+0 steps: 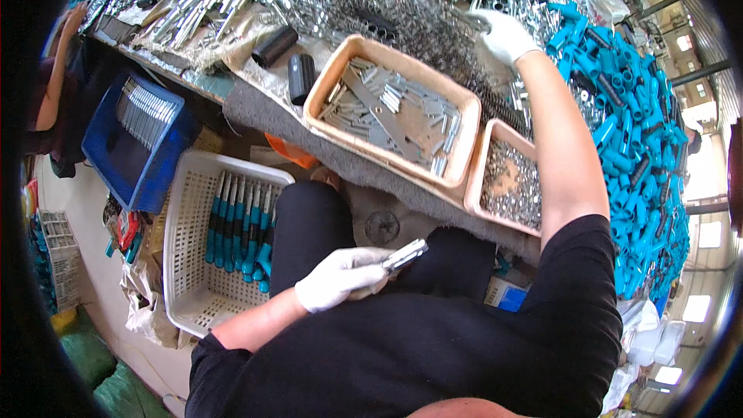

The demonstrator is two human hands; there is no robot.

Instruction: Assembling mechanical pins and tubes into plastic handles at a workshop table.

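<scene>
My left hand [340, 279], in a white glove, is closed around a shiny metal part [405, 255] above my lap. The part is long and narrow; its exact kind does not show. My right hand [505, 37], also gloved, reaches over the table to the edge of a heap of coil springs [418, 27]. Its fingers are curled together at the springs, and what they hold is too small to make out. Nearest to that arm on the table are a tan tray of small metal pins and strips [468, 131] and a smaller tray of tiny metal pieces [474, 186].
Silver metal tubes [209, 4] cover the far left of the table. Teal plastic handles [635, 147] are heaped at the right. Two black sleeves [300, 79] lie beside the tray. A white basket [179, 263] and blue crate [147, 178] stand at left, near another person's arm [50, 85].
</scene>
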